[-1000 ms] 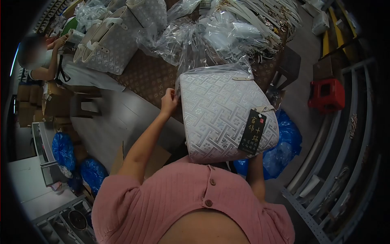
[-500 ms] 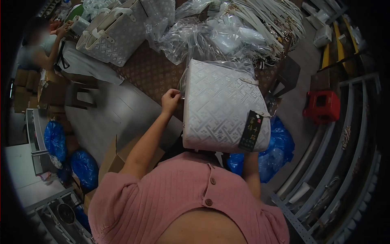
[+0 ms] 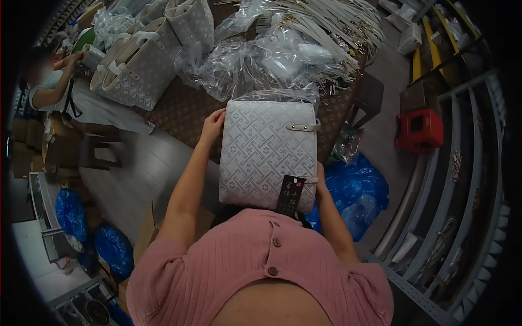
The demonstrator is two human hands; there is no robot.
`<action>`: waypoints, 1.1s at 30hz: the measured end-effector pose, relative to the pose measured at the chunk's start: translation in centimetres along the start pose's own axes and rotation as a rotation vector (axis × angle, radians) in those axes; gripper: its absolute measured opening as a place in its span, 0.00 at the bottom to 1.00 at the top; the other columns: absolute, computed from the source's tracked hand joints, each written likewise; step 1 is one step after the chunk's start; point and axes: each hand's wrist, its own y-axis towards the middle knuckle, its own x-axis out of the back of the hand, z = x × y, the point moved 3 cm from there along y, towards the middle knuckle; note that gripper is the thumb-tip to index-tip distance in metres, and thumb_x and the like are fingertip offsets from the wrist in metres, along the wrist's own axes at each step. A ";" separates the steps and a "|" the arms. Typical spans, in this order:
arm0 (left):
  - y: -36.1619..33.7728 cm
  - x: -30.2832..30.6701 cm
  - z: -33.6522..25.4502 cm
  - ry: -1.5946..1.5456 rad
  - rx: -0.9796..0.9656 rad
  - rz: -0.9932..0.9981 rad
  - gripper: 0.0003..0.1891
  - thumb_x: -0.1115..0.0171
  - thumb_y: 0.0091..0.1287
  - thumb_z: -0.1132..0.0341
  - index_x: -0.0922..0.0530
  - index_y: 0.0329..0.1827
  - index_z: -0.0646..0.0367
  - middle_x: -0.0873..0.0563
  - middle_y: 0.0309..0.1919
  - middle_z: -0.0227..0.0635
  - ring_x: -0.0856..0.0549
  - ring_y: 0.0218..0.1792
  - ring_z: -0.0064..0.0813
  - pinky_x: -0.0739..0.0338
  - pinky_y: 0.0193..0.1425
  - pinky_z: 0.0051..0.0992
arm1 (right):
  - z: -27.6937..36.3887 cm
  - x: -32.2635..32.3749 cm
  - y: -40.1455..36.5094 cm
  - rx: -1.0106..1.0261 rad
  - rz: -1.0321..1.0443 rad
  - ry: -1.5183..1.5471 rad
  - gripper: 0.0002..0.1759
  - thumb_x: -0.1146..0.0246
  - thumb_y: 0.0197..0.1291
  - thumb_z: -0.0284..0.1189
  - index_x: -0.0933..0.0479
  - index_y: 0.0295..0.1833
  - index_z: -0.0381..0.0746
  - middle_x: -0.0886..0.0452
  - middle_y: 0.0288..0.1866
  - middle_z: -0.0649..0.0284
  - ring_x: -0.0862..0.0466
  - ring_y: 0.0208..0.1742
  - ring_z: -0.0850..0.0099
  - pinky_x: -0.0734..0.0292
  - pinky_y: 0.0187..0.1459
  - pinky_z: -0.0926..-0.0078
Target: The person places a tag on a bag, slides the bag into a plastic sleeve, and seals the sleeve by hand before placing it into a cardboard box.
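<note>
Patterned white bag [image 3: 261,149] sits squarely in front of the person's torso, between the two hands and at the near edge of the brown patterned surface [image 3: 176,111]. The left hand [image 3: 213,125] touches its upper left side with fingers bent, the tips hidden behind the edge, so I cannot tell whether they grip. The right hand [image 3: 319,175] is at the lower right side, largely covered by the bag, and its hold cannot be told either. A black tag [image 3: 290,194] hangs over the lower right of the front, and clear plastic [image 3: 272,93] lies just beyond the top edge. Compared with half a second ago, the bag has shifted left in view and turned from a slant to nearly straight; the left hand, then just off its side among the plastic, now meets the edge, and more of the right hand shows.
</note>
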 end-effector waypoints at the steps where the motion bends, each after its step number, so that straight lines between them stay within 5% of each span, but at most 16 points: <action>1: 0.1 -0.1 -0.2 -0.033 -0.008 -0.003 0.18 0.46 0.68 0.62 0.26 0.56 0.62 0.18 0.45 0.31 0.22 0.44 0.18 0.28 0.48 0.17 | -0.2 1.0 1.2 -0.075 -0.017 -0.020 0.13 0.42 0.54 0.28 0.21 0.42 0.32 0.17 0.35 0.58 0.19 0.37 0.74 0.26 0.41 0.74; 2: 0.2 -0.2 -0.1 -0.082 0.014 -0.024 0.17 0.45 0.67 0.64 0.26 0.55 0.63 0.18 0.44 0.31 0.22 0.43 0.18 0.28 0.48 0.18 | 1.6 1.3 1.6 -0.074 -0.030 -0.019 0.13 0.42 0.54 0.28 0.21 0.42 0.32 0.17 0.35 0.58 0.19 0.37 0.74 0.26 0.41 0.74; 4: 0.2 -0.3 -0.1 -0.172 0.035 0.022 0.16 0.43 0.66 0.66 0.25 0.54 0.64 0.18 0.43 0.31 0.22 0.43 0.18 0.28 0.48 0.18 | 6.8 1.8 2.5 0.107 -0.081 -1.019 0.13 0.38 0.52 0.31 0.21 0.40 0.33 0.17 0.34 0.55 0.18 0.34 0.70 0.25 0.39 0.70; 6: 0.2 -0.7 -0.4 -0.262 0.065 0.056 0.16 0.42 0.65 0.67 0.25 0.54 0.65 0.18 0.43 0.31 0.22 0.43 0.18 0.28 0.48 0.18 | 11.9 2.7 4.8 0.288 -0.354 -0.740 0.14 0.37 0.52 0.34 0.20 0.39 0.35 0.18 0.32 0.53 0.17 0.34 0.64 0.24 0.39 0.69; 8: -0.3 -0.7 -1.2 0.020 -0.012 0.089 0.15 0.41 0.63 0.71 0.25 0.51 0.67 0.18 0.41 0.31 0.21 0.42 0.19 0.27 0.46 0.19 | 15.9 1.2 6.7 0.440 -0.261 -0.394 0.13 0.36 0.51 0.35 0.20 0.35 0.35 0.18 0.31 0.53 0.17 0.35 0.61 0.24 0.39 0.69; 12: 2.0 0.6 0.8 0.122 -0.046 0.103 0.11 0.40 0.61 0.72 0.22 0.46 0.66 0.17 0.39 0.32 0.20 0.39 0.20 0.27 0.43 0.19 | 16.5 -1.2 11.9 0.478 -0.220 -0.574 0.14 0.38 0.54 0.36 0.21 0.35 0.35 0.18 0.29 0.55 0.18 0.31 0.62 0.25 0.36 0.70; 15: 1.8 -0.1 -3.4 0.228 -0.333 -0.371 0.06 0.41 0.60 0.74 0.20 0.39 0.64 0.18 0.34 0.31 0.22 0.34 0.17 0.27 0.40 0.19 | 16.4 -2.0 11.6 0.395 -0.274 -0.656 0.13 0.38 0.56 0.35 0.22 0.36 0.34 0.18 0.29 0.56 0.19 0.29 0.63 0.26 0.34 0.70; 17: 0.1 -2.0 -8.3 0.244 -0.435 -0.378 0.06 0.42 0.59 0.77 0.20 0.38 0.64 0.19 0.33 0.33 0.22 0.33 0.21 0.27 0.38 0.20 | 15.1 -1.6 10.6 0.352 -0.324 -0.632 0.11 0.38 0.56 0.33 0.23 0.36 0.34 0.19 0.29 0.56 0.19 0.28 0.63 0.26 0.33 0.70; 19: -1.5 -1.8 -9.4 0.250 -0.541 -0.386 0.07 0.44 0.58 0.79 0.20 0.37 0.64 0.21 0.33 0.35 0.22 0.33 0.25 0.27 0.37 0.22 | 11.2 -0.7 10.2 0.450 -0.178 -0.138 0.08 0.39 0.56 0.28 0.24 0.35 0.34 0.23 0.24 0.60 0.23 0.26 0.74 0.30 0.29 0.79; 21: -3.8 -0.8 -9.1 0.679 -0.674 -0.158 0.07 0.46 0.59 0.80 0.22 0.38 0.64 0.22 0.35 0.38 0.22 0.35 0.31 0.27 0.37 0.24 | 9.8 0.5 7.5 0.480 -0.088 -0.165 0.05 0.42 0.57 0.25 0.26 0.35 0.33 0.26 0.23 0.59 0.25 0.25 0.75 0.31 0.30 0.81; 25: -5.9 -0.1 -6.5 0.892 -0.822 -0.078 0.10 0.48 0.60 0.80 0.24 0.43 0.64 0.23 0.37 0.41 0.22 0.38 0.36 0.27 0.40 0.26 | 10.8 0.5 5.7 0.722 -0.130 -0.522 0.06 0.44 0.59 0.26 0.27 0.36 0.34 0.24 0.27 0.56 0.23 0.28 0.70 0.29 0.32 0.77; 27: -6.0 0.2 -5.9 0.575 -0.655 -0.208 0.13 0.46 0.60 0.79 0.27 0.49 0.64 0.23 0.40 0.41 0.22 0.43 0.34 0.28 0.45 0.25 | 11.2 0.3 5.7 0.835 -0.219 -0.595 0.05 0.47 0.60 0.26 0.29 0.38 0.34 0.22 0.32 0.49 0.23 0.34 0.49 0.27 0.36 0.66; 28: -5.3 0.2 -4.9 0.577 -0.653 -0.203 0.13 0.46 0.60 0.79 0.27 0.49 0.64 0.23 0.40 0.41 0.22 0.43 0.34 0.28 0.45 0.25 | 10.5 0.0 6.4 0.830 -0.221 -0.594 0.05 0.47 0.60 0.26 0.29 0.38 0.34 0.22 0.32 0.49 0.23 0.34 0.49 0.27 0.36 0.66; 31: 0.6 1.5 1.2 0.205 -0.178 -0.102 0.17 0.44 0.63 0.71 0.28 0.55 0.63 0.22 0.49 0.37 0.23 0.47 0.27 0.28 0.51 0.23 | 9.4 -1.1 9.6 0.759 -0.358 -0.610 0.08 0.48 0.62 0.29 0.32 0.42 0.35 0.22 0.34 0.48 0.22 0.38 0.49 0.27 0.38 0.63; 32: 1.4 1.3 0.9 0.209 -0.183 -0.098 0.17 0.44 0.63 0.71 0.28 0.55 0.63 0.22 0.49 0.37 0.23 0.47 0.27 0.28 0.51 0.23 | 9.7 -1.3 10.5 0.599 -0.267 -0.516 0.10 0.48 0.62 0.31 0.32 0.42 0.35 0.22 0.34 0.47 0.22 0.39 0.49 0.27 0.39 0.62; 33: 1.8 0.9 1.6 -0.021 0.076 -0.093 0.16 0.45 0.63 0.71 0.28 0.55 0.63 0.21 0.48 0.35 0.22 0.45 0.26 0.27 0.49 0.22 | 9.7 -1.4 10.9 0.442 -0.177 -0.422 0.11 0.49 0.63 0.33 0.33 0.43 0.35 0.22 0.35 0.47 0.21 0.40 0.49 0.27 0.39 0.61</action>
